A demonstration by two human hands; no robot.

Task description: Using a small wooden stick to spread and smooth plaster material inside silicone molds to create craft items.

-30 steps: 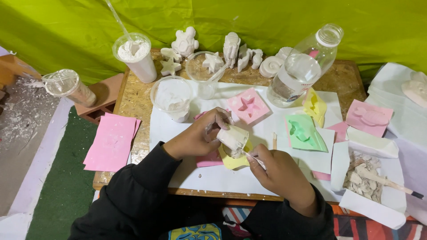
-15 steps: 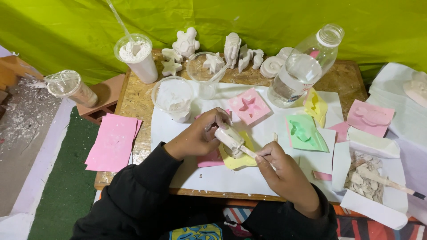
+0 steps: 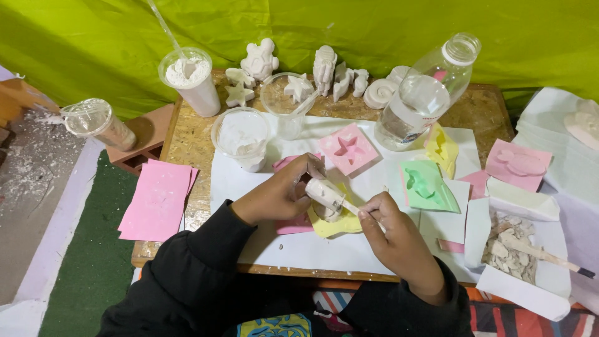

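Both hands grip — left hand [image 3: 281, 193] fingers clamped on white plaster piece [image 3: 324, 195], right hand [image 3: 390, 231] pinching thin stick [image 3: 350, 208].

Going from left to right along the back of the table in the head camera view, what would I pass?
Cup of white powder → white bear figure → clear cup holding a star → white standing figure → white coiled piece → clear plastic bottle.

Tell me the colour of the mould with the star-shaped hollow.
Pink. The star mould lies on the white sheet behind the hands, seen clearly in the head view.
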